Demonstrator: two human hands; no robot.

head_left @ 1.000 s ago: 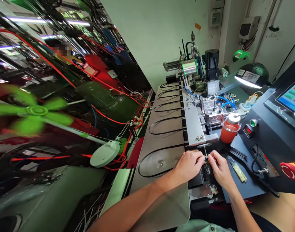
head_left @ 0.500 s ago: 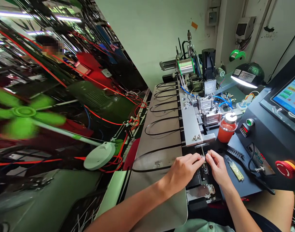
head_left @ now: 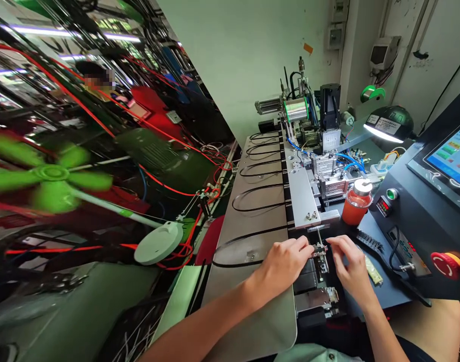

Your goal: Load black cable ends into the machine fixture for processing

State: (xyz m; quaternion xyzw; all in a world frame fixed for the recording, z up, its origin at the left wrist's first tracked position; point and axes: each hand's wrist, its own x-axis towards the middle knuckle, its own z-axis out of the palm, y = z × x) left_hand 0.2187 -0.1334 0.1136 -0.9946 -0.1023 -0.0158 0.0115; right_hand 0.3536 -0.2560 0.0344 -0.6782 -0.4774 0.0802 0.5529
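Observation:
My left hand is closed at the left side of a small metal fixture, fingers pressed together. A looped black cable runs along the plate into this hand; its tip is hidden by the fingers. My right hand hovers just right of the fixture, thumb and forefinger apart, nothing visible between them. A thin metal rod reaches from the fixture toward the flat metal bar beyond it. Just below the fixture lies a metal block.
More looped black cables lie on the metal plate. Right of the fixture are a jar of orange liquid, a black brush, a yellowish packet and a control box with a red emergency button. A green fan spins at left.
My right hand has drawn back to the right from the fixture and its fingers have parted. My left hand stays at the fixture. The whole view has shifted slightly.

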